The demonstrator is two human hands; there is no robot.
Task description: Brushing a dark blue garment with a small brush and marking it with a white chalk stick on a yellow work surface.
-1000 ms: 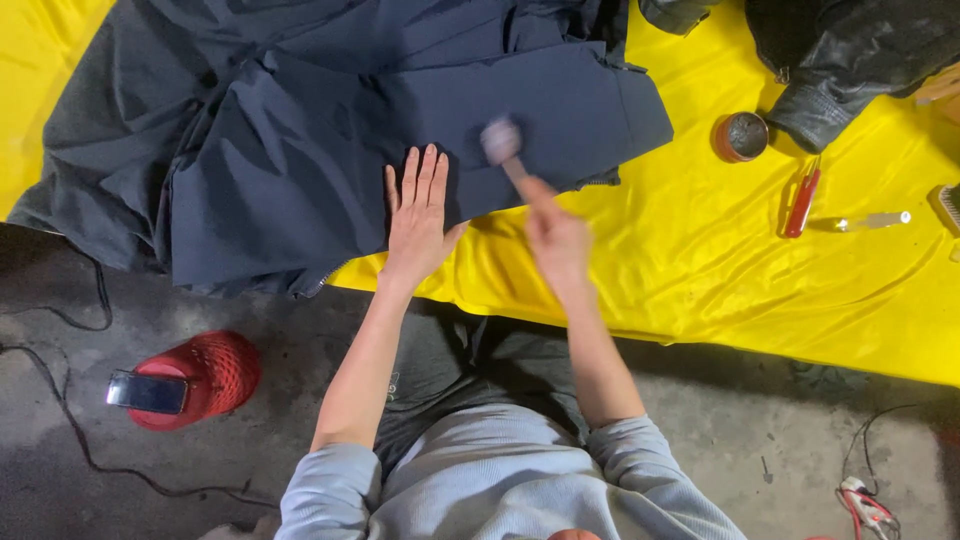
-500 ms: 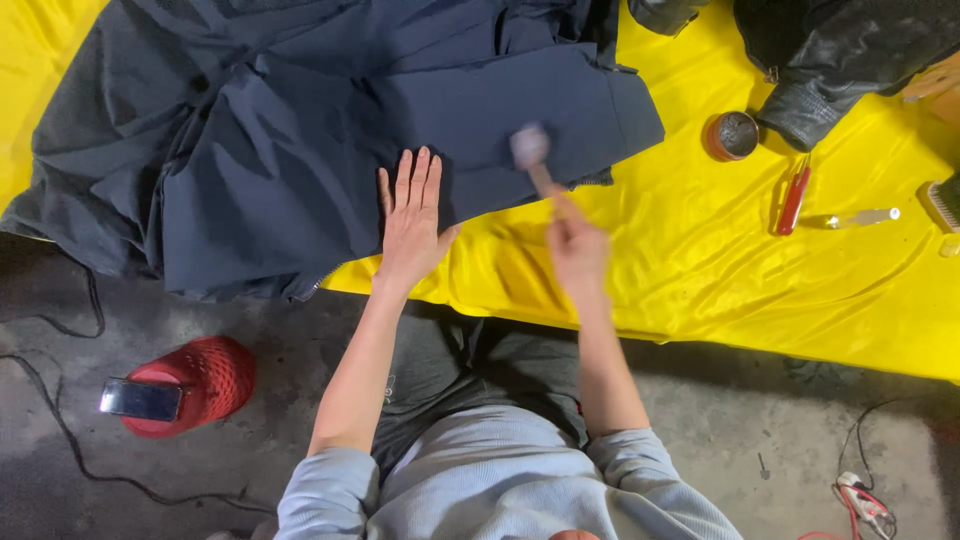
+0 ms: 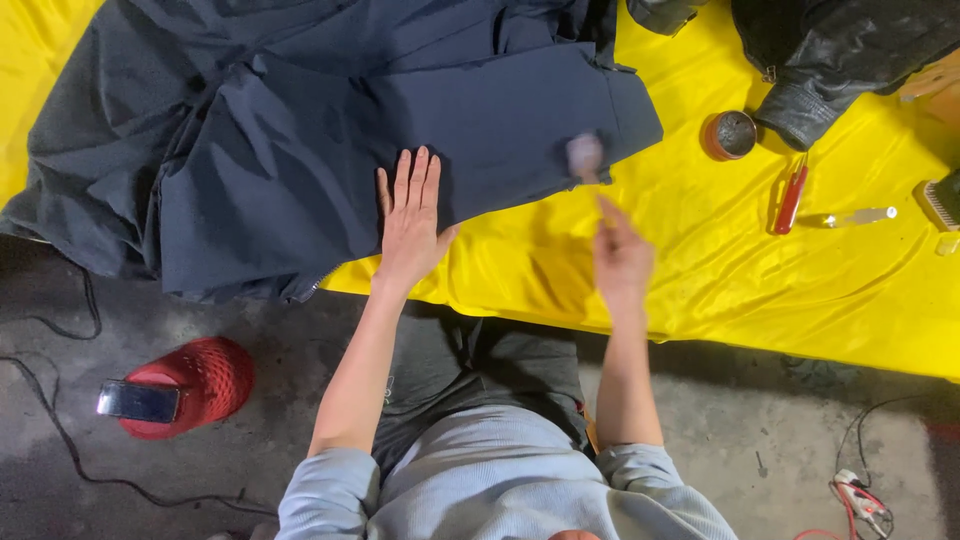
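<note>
Since the earlier frames the brush has travelled rightward across the garment, from beside the left hand to near the cloth's right corner, while that hand has stayed flat. Largest is the dark navy garment, creased and folded, spread over the left and middle of the yellow sheet, its long axis running left to right and its lower right corner pointing toward the tin. The sheet covers a surface above a grey concrete floor, where a red cap carries a phone beside black cable. The left hand lies palm down, fingers spread, pressing the cloth. The right hand, blurred, is closed around the brush handle, the round head tilted up and away onto the fabric.
</note>
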